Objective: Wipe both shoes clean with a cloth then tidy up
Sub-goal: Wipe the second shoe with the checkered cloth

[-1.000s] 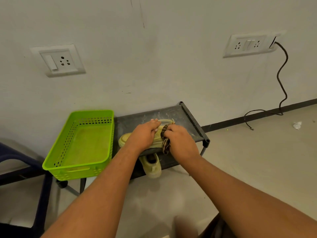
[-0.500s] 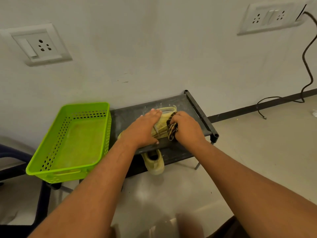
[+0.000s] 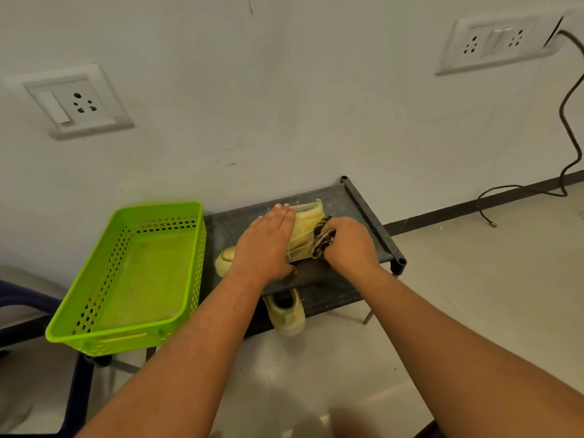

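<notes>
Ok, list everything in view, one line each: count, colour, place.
top shoe: one, pale yellow, on the rack's top shelf
lower shoe: one, pale yellow, on the tier below
cloth: one, brown and tan striped, against the top shoe
basket: one, lime green, left of the rack
rack: one, black, against the wall
wall sockets: two, white, left and right
cable: one, black, right socket to floor
chair frame: one, dark blue, far left
left hand: flat on the top shoe
right hand: grips the cloth
</notes>
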